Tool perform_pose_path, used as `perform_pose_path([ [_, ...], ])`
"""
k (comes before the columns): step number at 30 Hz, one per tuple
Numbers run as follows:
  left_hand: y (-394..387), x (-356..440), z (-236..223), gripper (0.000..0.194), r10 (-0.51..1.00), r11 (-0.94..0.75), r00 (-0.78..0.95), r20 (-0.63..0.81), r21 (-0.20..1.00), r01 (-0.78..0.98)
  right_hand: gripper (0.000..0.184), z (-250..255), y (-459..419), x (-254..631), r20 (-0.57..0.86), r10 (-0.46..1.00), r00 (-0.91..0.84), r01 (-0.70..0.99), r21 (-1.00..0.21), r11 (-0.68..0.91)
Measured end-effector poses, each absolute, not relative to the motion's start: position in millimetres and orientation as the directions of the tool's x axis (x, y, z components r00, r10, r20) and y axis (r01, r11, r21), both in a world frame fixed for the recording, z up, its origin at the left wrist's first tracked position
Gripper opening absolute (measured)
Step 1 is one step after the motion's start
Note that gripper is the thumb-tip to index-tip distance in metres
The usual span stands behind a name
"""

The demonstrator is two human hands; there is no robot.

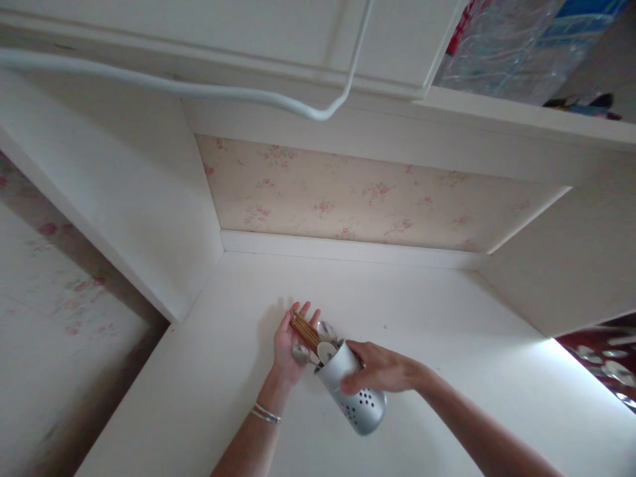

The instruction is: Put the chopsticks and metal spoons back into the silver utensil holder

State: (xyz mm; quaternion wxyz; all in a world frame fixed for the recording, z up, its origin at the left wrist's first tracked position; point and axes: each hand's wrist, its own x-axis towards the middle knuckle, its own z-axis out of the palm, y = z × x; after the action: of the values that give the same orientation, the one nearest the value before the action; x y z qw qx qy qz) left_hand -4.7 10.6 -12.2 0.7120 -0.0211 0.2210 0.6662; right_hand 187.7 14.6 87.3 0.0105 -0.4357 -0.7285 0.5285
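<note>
My right hand (380, 368) is wrapped around a silver metal utensil holder (366, 414) with round holes near its base. The holder is tipped, its mouth facing up and left. Out of the mouth stick a bundle of brown chopsticks (304, 332), a metal spoon (300, 354), a second metal spoon (325, 329) and a pale spoon (326, 352). Beneath them my left hand (285, 351) is palm up with its fingers stretched out, close behind the chopstick ends. Whether the chopsticks rest on the palm is hard to tell. Bangles (267, 413) circle the left wrist.
Both hands are over a white countertop (238, 318), bounded by side panels and a floral-papered back wall (342, 192). A white cabinet (223, 33) hangs overhead with a white cable (258, 98) below it. Clear plastic packaging (507, 50) sits on the upper right shelf.
</note>
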Motion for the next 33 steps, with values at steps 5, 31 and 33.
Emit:
perform_pose_path([
  [5,11,-5,-19,0.015,0.921,0.078,0.013,-0.390,0.153,-0.985,0.046,101,28,180,-0.565,0.509,-0.649,0.651,-0.759,-0.013],
  [31,-2,8,4,0.049,0.879,0.223,0.025,-0.476,0.365,-0.904,0.047,50,-8,173,-0.504,0.352,-0.789,0.267,-0.796,-0.543],
  [33,-6,14,5,0.056,0.875,0.243,-0.009,-0.485,0.454,-0.857,0.050,48,-9,177,-0.486,0.351,-0.800,0.241,-0.797,-0.553],
])
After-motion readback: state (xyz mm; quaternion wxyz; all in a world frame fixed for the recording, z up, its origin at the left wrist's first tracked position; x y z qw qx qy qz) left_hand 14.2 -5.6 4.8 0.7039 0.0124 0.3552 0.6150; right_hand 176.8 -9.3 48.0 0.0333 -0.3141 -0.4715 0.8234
